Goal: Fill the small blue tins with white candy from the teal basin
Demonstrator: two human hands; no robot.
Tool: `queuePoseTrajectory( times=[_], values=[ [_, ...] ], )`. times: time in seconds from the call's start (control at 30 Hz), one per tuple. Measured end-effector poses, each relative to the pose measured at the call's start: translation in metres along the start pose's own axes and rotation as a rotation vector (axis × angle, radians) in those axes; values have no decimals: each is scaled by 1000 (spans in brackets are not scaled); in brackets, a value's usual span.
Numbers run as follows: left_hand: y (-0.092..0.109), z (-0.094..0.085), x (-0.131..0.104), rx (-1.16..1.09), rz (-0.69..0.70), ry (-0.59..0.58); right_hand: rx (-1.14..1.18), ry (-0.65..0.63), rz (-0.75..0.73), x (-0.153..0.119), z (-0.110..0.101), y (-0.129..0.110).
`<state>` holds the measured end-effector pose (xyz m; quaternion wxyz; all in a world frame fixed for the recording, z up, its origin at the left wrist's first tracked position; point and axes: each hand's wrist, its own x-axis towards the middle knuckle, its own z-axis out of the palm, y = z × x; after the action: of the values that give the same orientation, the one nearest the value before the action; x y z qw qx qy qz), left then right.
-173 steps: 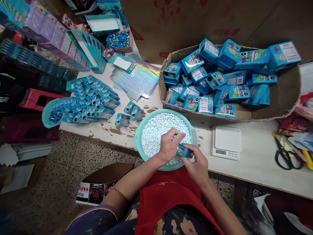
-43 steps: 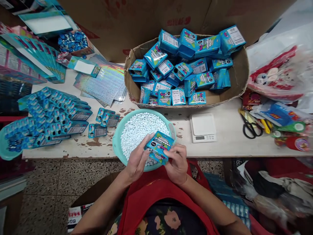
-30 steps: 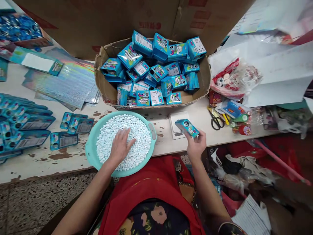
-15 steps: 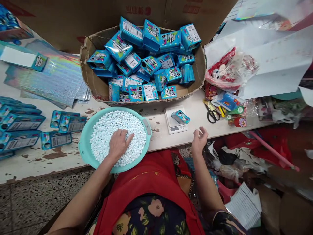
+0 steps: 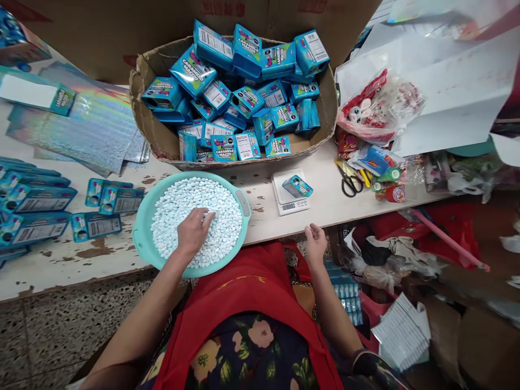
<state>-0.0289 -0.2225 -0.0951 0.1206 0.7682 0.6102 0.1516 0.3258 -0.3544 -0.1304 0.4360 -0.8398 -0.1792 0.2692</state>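
1. Down in the basin, the left hand [image 5: 190,234] lies palm-down on the white candies [image 5: 195,208], its fingers [image 5: 205,218] loosely curled and dug into the heap, pinching nothing that shows.
2. Off the desk edge, the right hand [image 5: 315,245] hangs palm-up with its fingers half open and slightly curled, holding nothing and touching nothing.
3. Just beyond the right hand, one small blue box [image 5: 298,186] lies flat on the white scale [image 5: 289,196]; its long axis runs left-near to right-far, and the round window on its top face sits toward the left end.
4. One scale stands on the desk [image 5: 349,208], between the basin and the scissors [image 5: 348,182].
5. One round teal basin [image 5: 143,245] holds the candies, too many to count, and overhangs the near desk edge.
6. Behind the basin, one cardboard tray [image 5: 151,130] is heaped with blue boxes of the same kind, well over twenty, lying at all angles.
7. Left of the basin, three flat blue packs [image 5: 96,225] lie apart on the desk, and a larger stack lies further left at the frame edge.
8. Far left, shiny silver sheets [image 5: 89,130] are fanned on the desk.
9. Right of the scale lie one pair of scissors and a clutter of bags and small bottles that I cannot count.
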Motion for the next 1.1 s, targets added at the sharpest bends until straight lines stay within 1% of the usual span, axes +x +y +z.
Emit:
queuePoseTrajectory(
  times=[0.17,0.27,0.3,0.37,0.43,0.47,0.5,0.57,0.63,0.7,0.73,0.77,0.83,0.9,0.97,1.03,1.1],
  values=[
    [2,-3,3,-11,-10,4,-25,-29,-27,-1,-3,-9],
    [1,-5,6,-4,6,-26,-37,-49,-75,6,0,-25],
    [1,-6,6,-10,0,-20,-41,-58,-109,12,4,-33],
    [3,-10,7,-47,-32,28,-50,-89,-217,30,19,-51],
    [8,-14,9,-143,-69,83,-48,-141,-327,52,39,-68],
    [12,-16,10,-219,-96,103,-44,-172,-360,62,49,-77],
    [18,-18,11,-312,-143,113,-39,-199,-374,70,58,-84],
    [34,-22,14,-552,-306,109,-43,-230,-395,76,68,-100],
    [54,-27,20,-881,-514,74,-65,-241,-466,66,66,-118],
    [76,-34,28,-1263,-668,22,-93,-286,-595,42,57,-140],
    [86,-37,32,-1446,-709,-2,-110,-339,-670,26,52,-153],
    [95,-41,36,-1611,-727,-24,-127,-420,-756,10,48,-165],
    [107,-48,42,-1877,-738,-60,-225,-627,-914,-22,45,-187],
    [110,-53,43,-2039,-782,-99,-314,-811,-1032,-46,51,-201],
    [107,-55,39,-2120,-879,-147,-386,-927,-1085,-62,60,-208],
    [100,-55,32,-2174,-961,-150,-444,-952,-1077,-69,67,-209],
    [93,-53,24,-2231,-1020,-114,-510,-945,-1050,-73,71,-207]
  ],
)
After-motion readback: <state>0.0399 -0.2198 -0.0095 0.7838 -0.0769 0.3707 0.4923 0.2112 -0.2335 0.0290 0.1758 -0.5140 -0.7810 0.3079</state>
